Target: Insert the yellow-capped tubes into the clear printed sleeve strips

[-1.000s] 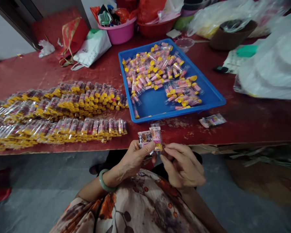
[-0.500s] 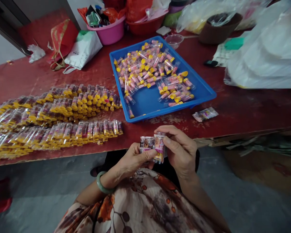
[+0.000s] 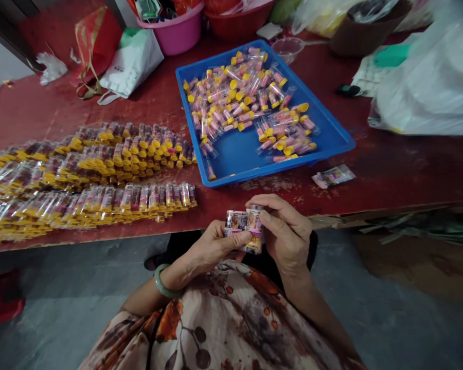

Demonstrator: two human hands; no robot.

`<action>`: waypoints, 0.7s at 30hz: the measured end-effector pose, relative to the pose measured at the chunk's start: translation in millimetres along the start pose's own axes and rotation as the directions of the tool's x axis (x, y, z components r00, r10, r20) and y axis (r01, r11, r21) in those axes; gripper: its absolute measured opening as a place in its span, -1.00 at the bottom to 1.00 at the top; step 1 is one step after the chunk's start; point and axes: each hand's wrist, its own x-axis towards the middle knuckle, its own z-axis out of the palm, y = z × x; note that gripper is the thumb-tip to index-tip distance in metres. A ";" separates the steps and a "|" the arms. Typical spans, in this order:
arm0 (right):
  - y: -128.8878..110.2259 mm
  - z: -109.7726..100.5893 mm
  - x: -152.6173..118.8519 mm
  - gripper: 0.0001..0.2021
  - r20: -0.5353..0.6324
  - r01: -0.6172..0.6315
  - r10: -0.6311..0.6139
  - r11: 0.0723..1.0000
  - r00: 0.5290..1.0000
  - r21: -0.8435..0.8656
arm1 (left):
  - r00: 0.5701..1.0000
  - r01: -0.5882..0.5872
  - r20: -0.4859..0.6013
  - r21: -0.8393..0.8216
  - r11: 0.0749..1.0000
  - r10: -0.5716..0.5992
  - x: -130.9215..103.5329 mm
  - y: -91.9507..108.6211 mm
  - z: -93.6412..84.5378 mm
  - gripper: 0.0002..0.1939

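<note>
My left hand (image 3: 212, 249) and my right hand (image 3: 285, 231) meet just below the table's front edge. Between them is a small clear tube (image 3: 253, 228) with a yellow cap and a printed sticker label (image 3: 234, 221) partly wrapped on it. My left thumb presses the label; my right fingers grip the tube from the top and side. A blue tray (image 3: 327, 131) beyond my hands holds several loose yellow-capped tubes (image 3: 239, 97). Rows of labelled tubes (image 3: 100, 177) lie on the red table (image 3: 389, 169) to the left.
A loose strip of labels (image 3: 334, 176) lies right of the tray. At the back stand a pink basin (image 3: 177, 33), a red basin (image 3: 239, 23), a white bag (image 3: 131, 64) and a red bag (image 3: 88, 43). Large plastic bags (image 3: 428, 82) fill the right side.
My right hand rose from beside the tube to grip its top and side. The label has been pressed closer around the tube. The view shifted slightly.
</note>
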 end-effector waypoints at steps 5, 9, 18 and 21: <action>2.8 1.7 0.4 -0.83 0.004 0.026 -0.026 1.000 1.000 0.003 | 0.999 -0.037 0.030 -0.073 0.997 0.039 1.0 0.8 0.1 -0.59; 6.2 1.0 -1.7 -0.84 0.005 0.026 -0.025 0.999 1.000 -0.044 | 1.000 0.002 0.031 -0.097 0.995 0.001 0.4 -1.2 -1.6 -0.59; 21.0 5.6 -5.5 -0.84 -0.033 -0.035 0.036 0.999 0.999 0.033 | 0.997 0.002 -0.075 -0.094 0.996 -0.009 -8.4 1.2 -4.3 -0.53; 23.3 10.1 -6.6 -0.83 -0.012 -0.062 0.063 0.998 0.998 0.022 | 0.996 -0.024 -0.084 -0.086 0.996 0.017 -13.1 4.3 -5.9 -0.51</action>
